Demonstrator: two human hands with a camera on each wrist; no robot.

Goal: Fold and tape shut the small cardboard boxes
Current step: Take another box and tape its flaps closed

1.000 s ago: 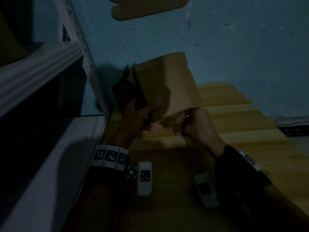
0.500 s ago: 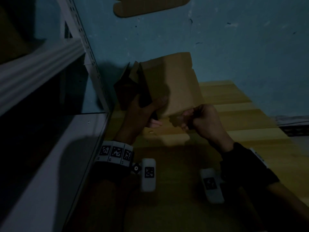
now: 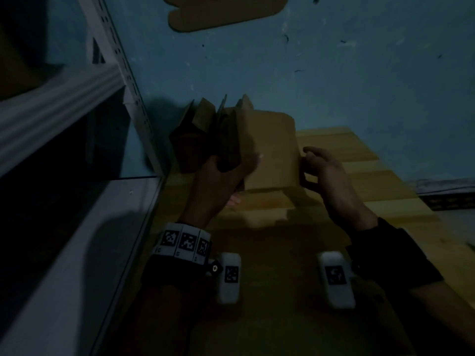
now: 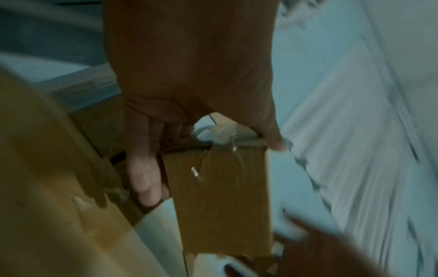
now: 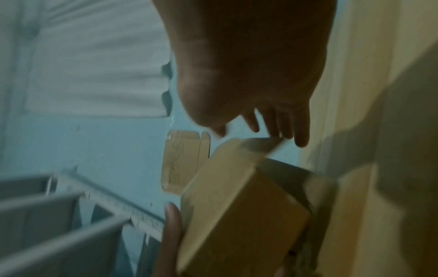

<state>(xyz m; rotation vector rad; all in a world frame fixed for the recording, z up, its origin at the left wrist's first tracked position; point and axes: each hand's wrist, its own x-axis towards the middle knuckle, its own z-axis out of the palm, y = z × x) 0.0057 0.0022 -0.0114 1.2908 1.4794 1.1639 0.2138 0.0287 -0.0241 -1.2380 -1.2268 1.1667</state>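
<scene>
Above the wooden floorboards (image 3: 359, 165), beside a grey metal shelf (image 3: 77, 104) at the far left: one small cardboard box (image 3: 270, 150), held in the air, part-folded. Leftmost item, the left hand (image 3: 218, 176): its fingers (image 4: 142, 168) are curled round the box's left side and the thumb lies on the front face, a firm hold from below. One end face, seen from the left wrist, carries clear tape (image 4: 220, 150) with a crumpled bit at its edge. In the head view the far end is open, flaps (image 3: 205, 116) standing up dark and uneven; whether the near, lower end is the taped one cannot be told. Long axis of the box: running away from the person, near end low, far end high. Next rightward, the right hand (image 3: 323, 173): fingers loosely spread, holding nothing, fingertips at the box's right edge; contact is likely but blurred in the right-wrist view. Judgement: the open flaps lie on the far side of both hands and towards the left one, so the free right hand would have to reach up and across to fold them. Upper background: one flat cardboard blank (image 3: 226, 11) on the blue floor (image 3: 334, 86), well apart.
</scene>
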